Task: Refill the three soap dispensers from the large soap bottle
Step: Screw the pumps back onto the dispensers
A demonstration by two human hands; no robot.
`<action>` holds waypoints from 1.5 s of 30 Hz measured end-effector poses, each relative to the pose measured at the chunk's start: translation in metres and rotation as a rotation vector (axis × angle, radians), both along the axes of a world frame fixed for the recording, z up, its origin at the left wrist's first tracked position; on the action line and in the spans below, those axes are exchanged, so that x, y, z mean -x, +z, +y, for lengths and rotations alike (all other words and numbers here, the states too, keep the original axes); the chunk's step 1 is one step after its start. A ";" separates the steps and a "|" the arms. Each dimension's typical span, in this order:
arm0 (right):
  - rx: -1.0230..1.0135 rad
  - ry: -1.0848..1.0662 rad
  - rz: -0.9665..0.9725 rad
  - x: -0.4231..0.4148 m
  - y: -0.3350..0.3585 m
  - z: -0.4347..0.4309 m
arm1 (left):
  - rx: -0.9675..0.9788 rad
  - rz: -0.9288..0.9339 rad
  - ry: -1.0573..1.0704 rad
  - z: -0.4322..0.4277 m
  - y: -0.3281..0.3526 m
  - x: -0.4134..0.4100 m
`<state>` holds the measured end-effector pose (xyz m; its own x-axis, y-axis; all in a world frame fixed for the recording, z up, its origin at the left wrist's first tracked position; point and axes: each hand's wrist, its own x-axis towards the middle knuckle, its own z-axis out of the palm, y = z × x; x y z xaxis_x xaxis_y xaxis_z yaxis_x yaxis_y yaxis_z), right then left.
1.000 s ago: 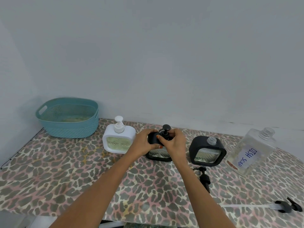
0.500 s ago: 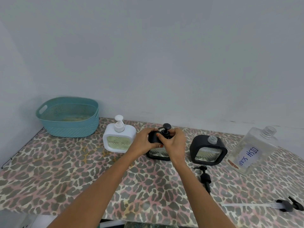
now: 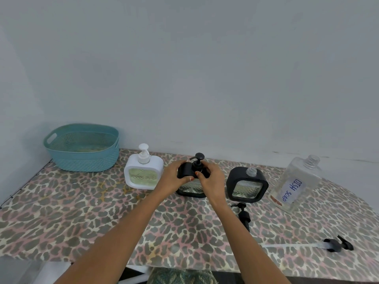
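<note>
A black soap dispenser (image 3: 190, 189) stands in the middle of the table. My left hand (image 3: 173, 178) grips its top left shoulder. My right hand (image 3: 212, 180) pinches the collar of its black pump (image 3: 198, 160). To the left stands a white dispenser (image 3: 143, 175) with its pump on. On the right, a second black dispenser (image 3: 247, 185) has an open neck, and its black pump (image 3: 244, 215) lies on the table in front. The large clear bottle (image 3: 297, 183) labelled DISH SOAP stands open at the far right. Its long pump (image 3: 336, 245) lies near the front right edge.
A teal plastic basket (image 3: 82, 148) sits at the back left corner against the wall. The table wears a leopard-print cloth (image 3: 82, 212). The table's front edge runs just below my forearms.
My right hand's fingers have shifted a little around the pump collar of the middle dispenser. My left hand stays on the dispenser's shoulder. Nothing else has moved.
</note>
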<state>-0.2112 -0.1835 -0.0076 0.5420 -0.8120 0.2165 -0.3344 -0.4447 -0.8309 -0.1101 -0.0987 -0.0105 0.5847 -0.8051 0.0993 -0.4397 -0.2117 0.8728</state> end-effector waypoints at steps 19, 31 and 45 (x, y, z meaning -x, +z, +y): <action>0.030 -0.130 -0.021 0.093 0.004 -0.012 | 0.118 0.008 -0.019 0.008 0.021 0.060; -0.150 -0.236 0.103 0.137 -0.037 -0.046 | 0.052 -0.009 -0.165 -0.068 0.013 0.102; -0.329 -0.174 0.331 0.144 -0.050 -0.045 | -0.089 -0.112 -0.186 -0.122 0.008 0.098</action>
<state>-0.3556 -0.2287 -0.0573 0.3892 -0.8927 -0.2274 -0.6496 -0.0909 -0.7548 -0.2086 -0.2204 -0.0023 0.4146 -0.9065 0.0792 -0.5713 -0.1915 0.7981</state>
